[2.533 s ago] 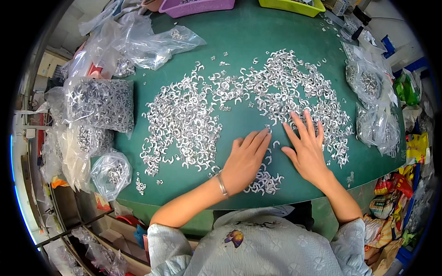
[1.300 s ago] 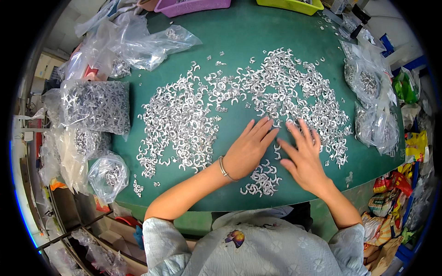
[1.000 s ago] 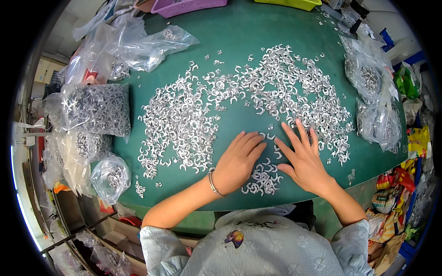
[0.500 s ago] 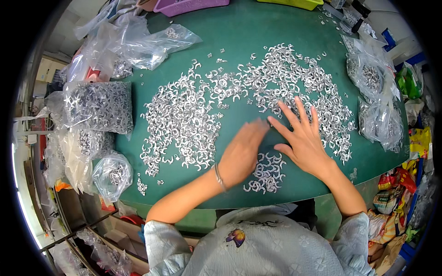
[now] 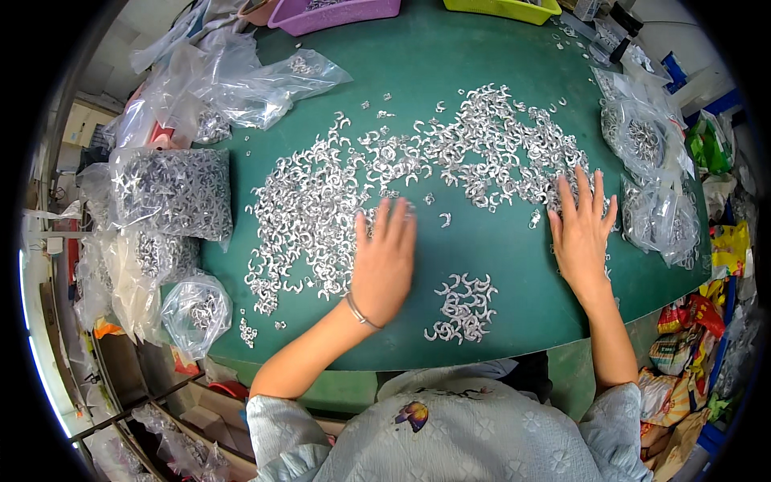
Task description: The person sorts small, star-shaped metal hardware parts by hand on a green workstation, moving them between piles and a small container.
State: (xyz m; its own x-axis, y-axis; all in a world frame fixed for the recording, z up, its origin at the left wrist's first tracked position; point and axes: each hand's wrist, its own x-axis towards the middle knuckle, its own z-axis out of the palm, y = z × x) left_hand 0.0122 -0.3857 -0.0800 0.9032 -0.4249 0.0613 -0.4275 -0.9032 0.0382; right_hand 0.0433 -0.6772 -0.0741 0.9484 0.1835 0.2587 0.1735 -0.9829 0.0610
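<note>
Silver crescent-shaped metal pieces lie spread over the green tabletop (image 5: 498,249). My left hand (image 5: 385,261), with a bangle on its wrist, rests at the right edge of the left heap (image 5: 309,217), fingers stretched out and slightly blurred at the tips. My right hand (image 5: 581,229) lies with fingers spread over the lower right part of the right heap (image 5: 490,136), covering some pieces. Neither hand visibly grips anything, though the undersides of both are hidden. Between my forearms, close to the table's front edge, sits a smaller pile of crescents (image 5: 462,309). A single crescent (image 5: 446,219) lies apart near the middle.
Clear plastic bags of silver star-shaped pieces (image 5: 170,193) line the table's left side. More filled bags (image 5: 662,213) lie along the right edge. A purple basket (image 5: 333,18) and a yellow-green basket (image 5: 506,8) stand at the far edge. A few tiny pieces (image 5: 247,332) lie front left.
My hands have moved apart from the middle: the left went left to the left heap, the right went right onto the right heap. Pieces at the right heap's lower right are now covered.
</note>
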